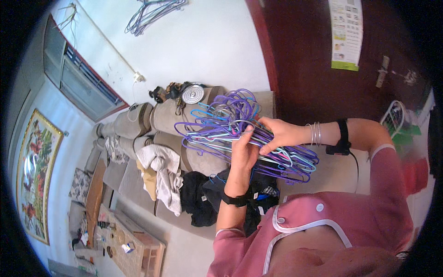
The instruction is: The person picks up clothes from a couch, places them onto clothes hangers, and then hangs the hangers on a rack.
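Note:
A thick bundle of clothes hangers [214,135], mostly purple with some light blue, mint and pink ones, is held up in front of my chest. My left hand [245,149], with a black band on its wrist, grips the bundle from below near the hooks, its thumb pointing up. From the right, my right hand [282,133] clasps the same hangers, fingers behind and thumb across the front. Silvery bangles [315,134] circle that wrist. The hooks crowd together above the hands, while the hanger bodies stick out to both sides.
Below the hangers, dark clothes [199,199] and a pale cloth [162,173] lie on a grey sofa [128,181]. More hangers [152,15] hang on the white wall. A dark red door [304,52] bears an eye chart [346,34]. A low table [121,239] stands at lower left.

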Action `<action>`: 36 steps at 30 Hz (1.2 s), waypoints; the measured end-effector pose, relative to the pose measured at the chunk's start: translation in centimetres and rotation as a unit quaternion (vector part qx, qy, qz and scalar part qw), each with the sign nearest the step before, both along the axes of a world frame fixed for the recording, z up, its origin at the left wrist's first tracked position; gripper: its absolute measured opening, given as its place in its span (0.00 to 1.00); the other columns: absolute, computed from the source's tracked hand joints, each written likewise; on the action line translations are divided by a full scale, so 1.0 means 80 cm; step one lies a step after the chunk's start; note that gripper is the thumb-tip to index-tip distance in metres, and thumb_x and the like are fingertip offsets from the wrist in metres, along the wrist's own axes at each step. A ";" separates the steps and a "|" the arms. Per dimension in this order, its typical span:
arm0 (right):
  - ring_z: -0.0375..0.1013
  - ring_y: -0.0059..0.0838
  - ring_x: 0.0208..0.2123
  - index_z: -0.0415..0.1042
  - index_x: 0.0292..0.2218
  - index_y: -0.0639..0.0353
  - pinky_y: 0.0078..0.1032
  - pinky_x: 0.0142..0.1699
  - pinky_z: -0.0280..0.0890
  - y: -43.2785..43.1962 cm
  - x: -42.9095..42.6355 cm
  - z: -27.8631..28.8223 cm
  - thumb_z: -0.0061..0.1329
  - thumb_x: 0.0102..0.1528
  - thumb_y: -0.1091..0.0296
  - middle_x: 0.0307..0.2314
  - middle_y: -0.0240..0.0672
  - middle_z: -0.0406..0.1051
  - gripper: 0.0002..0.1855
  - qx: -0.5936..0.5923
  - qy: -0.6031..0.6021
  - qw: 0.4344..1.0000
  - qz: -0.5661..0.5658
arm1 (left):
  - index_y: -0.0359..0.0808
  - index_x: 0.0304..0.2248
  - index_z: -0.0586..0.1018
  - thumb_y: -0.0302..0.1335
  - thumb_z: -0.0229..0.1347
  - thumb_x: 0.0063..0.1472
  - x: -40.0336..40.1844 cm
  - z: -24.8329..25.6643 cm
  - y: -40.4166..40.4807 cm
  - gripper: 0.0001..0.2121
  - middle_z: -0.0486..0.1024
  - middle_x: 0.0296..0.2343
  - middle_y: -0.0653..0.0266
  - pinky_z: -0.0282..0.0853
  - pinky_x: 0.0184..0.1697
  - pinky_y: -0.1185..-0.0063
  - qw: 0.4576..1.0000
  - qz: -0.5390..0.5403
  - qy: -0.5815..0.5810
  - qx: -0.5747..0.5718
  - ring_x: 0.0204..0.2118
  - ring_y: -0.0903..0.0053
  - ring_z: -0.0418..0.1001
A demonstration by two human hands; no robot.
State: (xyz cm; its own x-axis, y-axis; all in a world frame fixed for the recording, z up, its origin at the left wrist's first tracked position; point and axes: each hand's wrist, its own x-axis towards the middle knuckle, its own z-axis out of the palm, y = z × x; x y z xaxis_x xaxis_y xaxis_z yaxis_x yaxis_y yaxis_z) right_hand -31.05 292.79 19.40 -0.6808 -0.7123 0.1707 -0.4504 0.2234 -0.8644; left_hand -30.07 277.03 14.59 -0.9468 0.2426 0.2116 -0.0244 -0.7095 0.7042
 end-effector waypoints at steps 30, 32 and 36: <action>0.66 0.31 0.34 0.60 0.39 0.70 0.24 0.41 0.60 -0.068 -0.429 0.033 0.54 0.33 0.64 0.30 0.43 0.67 0.31 -0.127 0.027 0.984 0.125 | 0.29 0.38 0.68 0.20 0.53 0.48 -0.324 0.110 -0.002 0.15 0.70 0.31 0.62 0.63 0.37 0.79 0.951 0.290 -0.022 -0.106 0.34 0.76 0.68; 0.64 0.29 0.38 0.58 0.41 0.69 0.24 0.44 0.58 -0.075 -0.437 0.040 0.55 0.34 0.65 0.33 0.42 0.65 0.33 -0.093 0.026 0.985 0.142 | 0.29 0.36 0.69 0.20 0.53 0.49 -0.331 0.115 -0.006 0.13 0.71 0.29 0.63 0.66 0.29 0.81 0.940 0.310 -0.053 -0.131 0.29 0.77 0.70; 0.64 0.33 0.38 0.56 0.42 0.72 0.25 0.43 0.58 -0.085 -0.442 0.089 0.57 0.36 0.49 0.35 0.48 0.64 0.41 -0.014 0.098 0.973 0.207 | 0.28 0.34 0.71 0.19 0.50 0.49 -0.333 0.134 -0.028 0.10 0.72 0.28 0.61 0.67 0.31 0.80 0.922 0.374 -0.031 -0.095 0.29 0.75 0.71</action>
